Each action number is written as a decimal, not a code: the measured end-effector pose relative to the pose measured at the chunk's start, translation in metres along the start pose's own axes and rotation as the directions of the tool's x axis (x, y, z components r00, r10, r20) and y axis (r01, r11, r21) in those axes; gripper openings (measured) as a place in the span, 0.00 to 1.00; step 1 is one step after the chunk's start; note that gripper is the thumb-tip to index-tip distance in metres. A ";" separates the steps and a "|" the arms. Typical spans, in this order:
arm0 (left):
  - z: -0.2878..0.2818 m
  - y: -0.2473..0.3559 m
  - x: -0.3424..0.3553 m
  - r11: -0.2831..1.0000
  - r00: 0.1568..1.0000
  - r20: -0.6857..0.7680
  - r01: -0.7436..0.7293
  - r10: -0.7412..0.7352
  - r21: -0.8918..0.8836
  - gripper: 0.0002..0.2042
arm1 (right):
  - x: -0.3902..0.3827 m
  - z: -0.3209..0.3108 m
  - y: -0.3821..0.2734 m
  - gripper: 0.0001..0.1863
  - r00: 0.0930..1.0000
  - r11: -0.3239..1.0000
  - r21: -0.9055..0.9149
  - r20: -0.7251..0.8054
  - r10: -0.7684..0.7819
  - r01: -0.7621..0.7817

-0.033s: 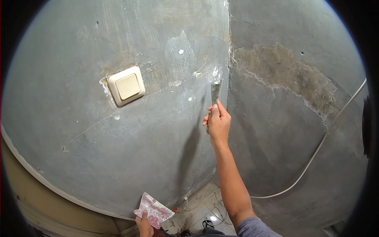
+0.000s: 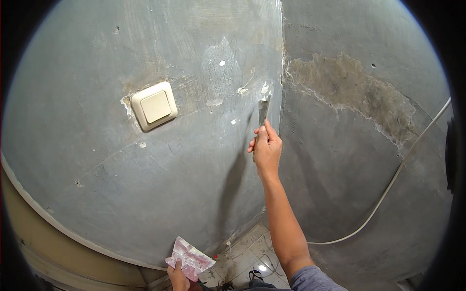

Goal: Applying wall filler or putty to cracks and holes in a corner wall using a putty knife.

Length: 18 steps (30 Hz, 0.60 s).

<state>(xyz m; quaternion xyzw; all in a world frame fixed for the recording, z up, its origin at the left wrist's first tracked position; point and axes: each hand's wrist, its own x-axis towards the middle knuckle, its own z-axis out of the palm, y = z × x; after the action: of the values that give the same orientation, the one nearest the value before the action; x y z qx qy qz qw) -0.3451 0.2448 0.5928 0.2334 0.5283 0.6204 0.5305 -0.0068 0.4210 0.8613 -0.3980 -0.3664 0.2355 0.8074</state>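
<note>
My right hand point(image 2: 267, 150) grips a narrow putty knife point(image 2: 263, 110), its blade against the grey wall point(image 2: 107, 184) just left of the inside corner, below small white patches of filler point(image 2: 264, 88). At the bottom, my left hand point(image 2: 178, 276) holds a flat, pink-and-white, putty-smeared plate or wide blade point(image 2: 191, 257), thumb on top. A cream light switch point(image 2: 154, 105) is on the wall left of the knife.
The adjoining wall point(image 2: 330, 169) has a rough brown band point(image 2: 349, 87) and a white cable point(image 2: 376, 206) curving down it. Below are a tiled floor point(image 2: 245, 254) and part of my feet. A pale trim point(image 2: 73, 233) runs at lower left.
My right hand and the putty knife have shifted very slightly up and to the left. My left hand stays about where it was.
</note>
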 end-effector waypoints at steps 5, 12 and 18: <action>0.007 -0.019 -0.003 0.999 0.999 -0.045 0.028 -0.029 -0.022 0.13 | 0.020 0.025 0.018 0.19 0.956 0.878 -0.399 -0.014 -0.293 0.263; 0.006 -0.019 -0.001 0.994 0.989 -0.105 0.102 -0.105 -0.038 0.14 | 0.023 0.048 0.025 0.21 0.818 0.666 -0.563 0.032 -0.574 0.490; -0.007 -0.011 0.008 0.996 0.984 -0.154 0.086 -0.087 -0.019 0.14 | 0.018 0.058 0.033 0.26 0.827 0.602 -0.645 0.084 -0.556 0.470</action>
<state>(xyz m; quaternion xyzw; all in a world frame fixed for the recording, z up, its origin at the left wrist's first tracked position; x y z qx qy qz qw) -0.3491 0.2477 0.5788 0.1581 0.5738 0.6163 0.5158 -0.0436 0.4790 0.8662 -0.5405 -0.4712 -0.1716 0.6756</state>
